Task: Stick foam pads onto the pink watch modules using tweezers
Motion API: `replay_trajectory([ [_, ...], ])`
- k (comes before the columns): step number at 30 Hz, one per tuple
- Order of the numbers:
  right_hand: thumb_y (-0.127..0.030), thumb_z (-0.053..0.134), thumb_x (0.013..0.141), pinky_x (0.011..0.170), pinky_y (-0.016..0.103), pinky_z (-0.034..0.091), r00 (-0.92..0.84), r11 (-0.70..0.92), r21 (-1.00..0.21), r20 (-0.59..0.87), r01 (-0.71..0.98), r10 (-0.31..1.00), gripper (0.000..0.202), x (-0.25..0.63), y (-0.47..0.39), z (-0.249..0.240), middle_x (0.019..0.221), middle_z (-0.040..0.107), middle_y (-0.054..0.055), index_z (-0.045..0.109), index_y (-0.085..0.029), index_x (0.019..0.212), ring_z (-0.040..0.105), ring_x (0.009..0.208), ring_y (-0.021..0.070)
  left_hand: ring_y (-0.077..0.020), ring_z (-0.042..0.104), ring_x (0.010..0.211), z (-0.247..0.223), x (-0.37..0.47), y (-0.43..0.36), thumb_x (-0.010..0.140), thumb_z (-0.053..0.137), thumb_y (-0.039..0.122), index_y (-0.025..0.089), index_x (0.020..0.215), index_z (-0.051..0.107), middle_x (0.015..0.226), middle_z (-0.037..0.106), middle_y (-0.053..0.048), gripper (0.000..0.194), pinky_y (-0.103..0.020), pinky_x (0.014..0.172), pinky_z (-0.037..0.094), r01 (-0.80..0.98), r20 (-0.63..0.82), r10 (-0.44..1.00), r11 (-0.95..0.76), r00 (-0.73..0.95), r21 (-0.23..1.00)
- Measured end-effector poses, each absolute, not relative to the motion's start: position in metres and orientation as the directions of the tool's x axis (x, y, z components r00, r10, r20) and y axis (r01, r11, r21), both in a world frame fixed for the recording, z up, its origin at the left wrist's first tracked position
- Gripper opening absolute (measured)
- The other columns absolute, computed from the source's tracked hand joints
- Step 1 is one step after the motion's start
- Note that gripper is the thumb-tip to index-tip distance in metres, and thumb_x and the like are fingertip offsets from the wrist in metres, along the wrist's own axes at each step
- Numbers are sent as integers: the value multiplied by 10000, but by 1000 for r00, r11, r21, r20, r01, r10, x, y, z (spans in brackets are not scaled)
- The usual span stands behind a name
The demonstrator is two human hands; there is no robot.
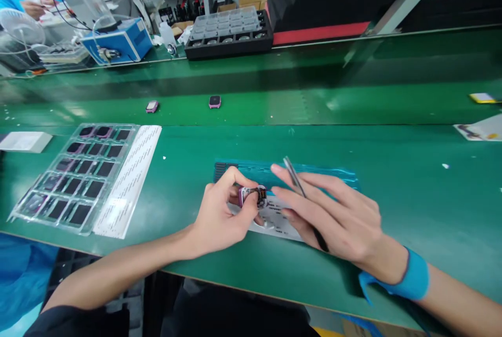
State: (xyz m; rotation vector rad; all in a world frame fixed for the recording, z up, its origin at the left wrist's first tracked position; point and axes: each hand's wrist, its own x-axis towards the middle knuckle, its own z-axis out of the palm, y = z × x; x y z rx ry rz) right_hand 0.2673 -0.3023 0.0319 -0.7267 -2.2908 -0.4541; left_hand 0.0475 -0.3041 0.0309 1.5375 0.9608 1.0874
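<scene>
My left hand (223, 211) pinches a small watch case (254, 196) with a purple rim, its inner parts exposed towards the right. Close by on the right, my right hand (333, 211) has a pair of tweezers (295, 177) tucked between its fingers, the metal end pointing up and away. The fingertips of that hand are near the case; whether they touch it I cannot tell. Under both hands lie a blue translucent mat (259, 169) and a white printed sheet (284, 222). A blue band (418, 274) circles my right wrist.
On the left stands a clear tray (84, 170) of dark square screens beside a white label sheet (127, 183). Two watch cases, one pink (152, 106) and one dark-faced (215, 101), rest farther back. Behind are a blue machine (117, 42), a black tray (229, 47) and another person's hand (34, 9).
</scene>
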Motion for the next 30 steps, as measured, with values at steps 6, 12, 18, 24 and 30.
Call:
replay_trajectory([
  [6,-160,671,1020,809,382,660,-634,765,162,677,623,373,333,272,-297,28,1338,753,100,682,-189,1352,757,1049,262,-130,708,434,30,44,-298,980,635,215,212,992,593,564,668,67,44,-172,430,520,-41,151,921,-146,358,988],
  [12,-141,555,1060,797,383,642,-700,802,212,640,558,318,266,278,-297,33,1257,787,131,708,-131,1278,744,1011,258,-111,666,399,31,43,-294,979,622,197,192,1013,646,574,640,65,41,-160,376,452,-80,120,916,-97,383,992],
  [18,-43,551,1036,865,353,643,-644,809,83,655,581,395,311,279,-306,39,1306,769,122,696,-141,1292,741,1075,229,-104,643,385,38,43,-299,942,637,171,141,1004,679,552,637,50,80,-153,395,467,-37,97,889,-90,447,995],
  [24,-52,638,1022,847,355,663,-614,818,-70,625,570,482,329,278,-309,37,1294,769,152,664,-130,1340,743,1048,230,-98,646,387,51,40,-296,906,722,256,151,989,631,699,763,-39,161,-150,390,482,-123,-244,741,402,625,907],
  [30,-20,692,968,775,336,654,-618,823,9,664,568,420,307,273,-301,33,1186,806,139,690,-96,1265,754,927,223,-108,657,420,47,39,-289,910,750,297,148,980,646,603,719,-14,194,-151,412,488,-184,-258,700,489,666,852],
])
